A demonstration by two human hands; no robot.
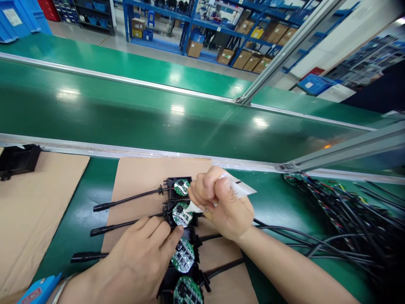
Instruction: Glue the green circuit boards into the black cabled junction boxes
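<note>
My right hand is closed around a white squeeze tube. Its white nozzle points down at a round green circuit board, and white paste shows on that board. The board sits in a black plastic housing. My left hand is closed at this housing's near left side, thumb at its lower edge; its fingertips are partly hidden. Farther off, another housing holds a circuit board with white paste on it. Nearer to me lie two more boards, the closer one a circuit board cut by the frame's lower edge.
The housings stand in a column on a cardboard sheet, with black cables out to both sides. A tangled cable pile lies at right. At left are another cardboard sheet and a black part. A metal post rises behind.
</note>
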